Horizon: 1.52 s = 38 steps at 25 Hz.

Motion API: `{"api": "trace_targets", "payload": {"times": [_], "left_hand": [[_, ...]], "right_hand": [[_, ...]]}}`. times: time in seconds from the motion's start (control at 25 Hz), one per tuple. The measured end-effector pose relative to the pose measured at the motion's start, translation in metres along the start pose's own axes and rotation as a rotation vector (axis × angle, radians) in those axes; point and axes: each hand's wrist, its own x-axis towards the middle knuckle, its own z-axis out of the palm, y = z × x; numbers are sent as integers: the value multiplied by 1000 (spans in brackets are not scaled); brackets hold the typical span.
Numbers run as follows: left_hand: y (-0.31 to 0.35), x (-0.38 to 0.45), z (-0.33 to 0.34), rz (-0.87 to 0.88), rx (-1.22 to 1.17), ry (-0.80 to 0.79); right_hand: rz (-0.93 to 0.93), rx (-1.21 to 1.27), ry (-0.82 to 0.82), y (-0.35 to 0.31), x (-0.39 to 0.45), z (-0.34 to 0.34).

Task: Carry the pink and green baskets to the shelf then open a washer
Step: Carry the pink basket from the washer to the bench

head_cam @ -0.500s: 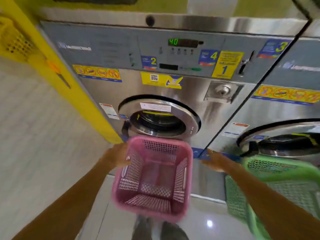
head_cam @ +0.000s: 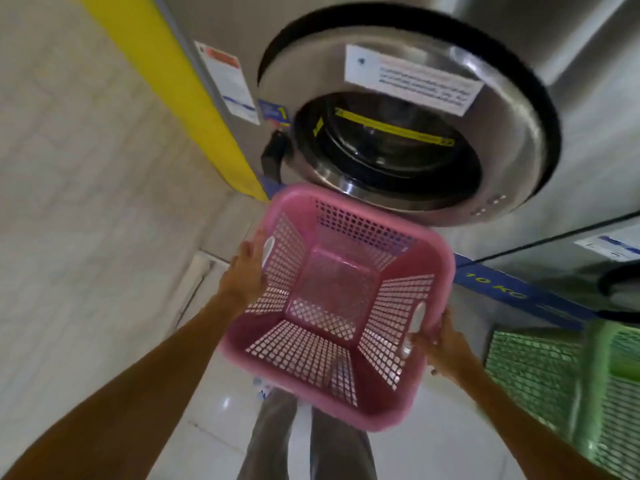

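Now both hands hold the pink basket [head_cam: 337,308]: left hand [head_cam: 246,271] at nine o'clock; right hand [head_cam: 438,344], newly arrived, clenched at four o'clock; the green basket [head_cam: 568,386] waits.

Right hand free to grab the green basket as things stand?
Probably not yet. The right hand is gripping the pink basket at its handle slot, as is the left hand. The green basket sits just right of it, nothing between; letting go first would clear it.

We've got the pink basket [head_cam: 337,306] gripped by left hand [head_cam: 246,268] and right hand [head_cam: 441,344], mid-frame, green basket [head_cam: 540,372] lower right.
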Motion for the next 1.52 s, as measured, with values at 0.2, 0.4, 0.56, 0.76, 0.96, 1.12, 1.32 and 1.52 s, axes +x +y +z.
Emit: {"api": "trace_targets", "payload": {"times": [0.2, 0.4, 0.56, 0.76, 0.96, 1.12, 1.32, 1.52], "left_hand": [[-25, -40, -12, -72, -180, 18], [-123, -174, 7, -328, -413, 10], [-215, -298, 66, -575, -560, -14], [-305, -446, 164, -799, -676, 13], [-376, -554, 242, -869, -784, 82], [-418, -596, 275, -952, -837, 72], [-461, -610, 310, -957, -858, 153], [-522, -612, 339, -1010, -963, 207]], "right_hand": [[-8, -78, 155, -48, -30, 9], [-136, -299, 42, -108, -70, 60], [-252, -533, -38, -157, -113, 149], [-492, -808, -135, -187, -173, 295], [-627, -958, -233, -206, -240, 417], [-666, -1014, -287, -221, -265, 487], [-659, -1084, -407, -239, -266, 567], [-659, -1131, -390, -249, -256, 631]]}}
